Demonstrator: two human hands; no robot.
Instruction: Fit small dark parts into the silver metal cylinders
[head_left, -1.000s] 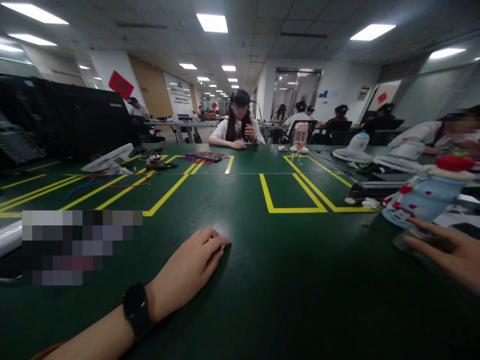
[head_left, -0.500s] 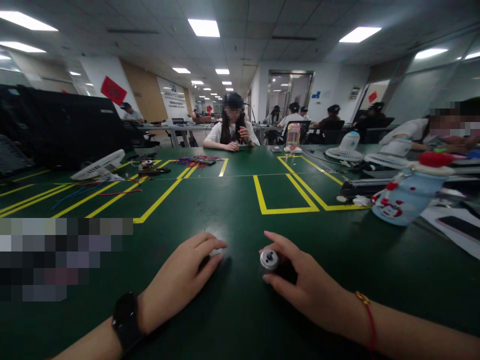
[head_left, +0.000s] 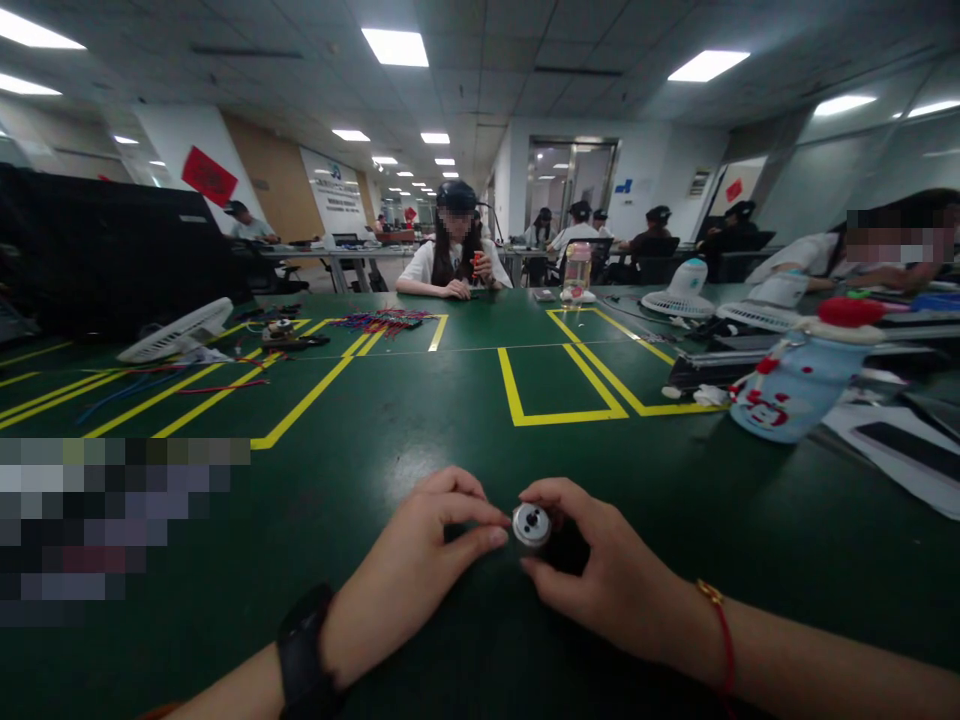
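Fingers (head_left: 551,495) of the right hand (head_left: 600,575) are clenched round a small silver motor (head_left: 531,524), its round end w/ two dark holes facing the camera; rest of the body is hidden in the palm. Left hand (head_left: 420,560) comes in from the other side, thumb and forefinger tips just at the motor's edge — touching or a hair apart, can't tell; not gripping anything. Motor sits low over the green surface (head_left: 450,420), centre-front, between both hands.

Black watch (head_left: 304,660) on left wrist, red string bracelet (head_left: 721,625) on right.

Containers: a light-blue bottle (head_left: 784,385) w/ red cap and red print lies tilted at right, contents not visible; a clear pinkish bottle (head_left: 576,270) stands upright far across, contents unclear.

Around: yellow tape boxes (head_left: 559,385) mid-surface, white fans (head_left: 682,292) at right, another fan (head_left: 176,330) at left, bundle of coloured wires (head_left: 382,321) beyond, loose red and blue leads (head_left: 187,385) at left. A person (head_left: 450,255) sits opposite. Nothing lies between hands and motor.
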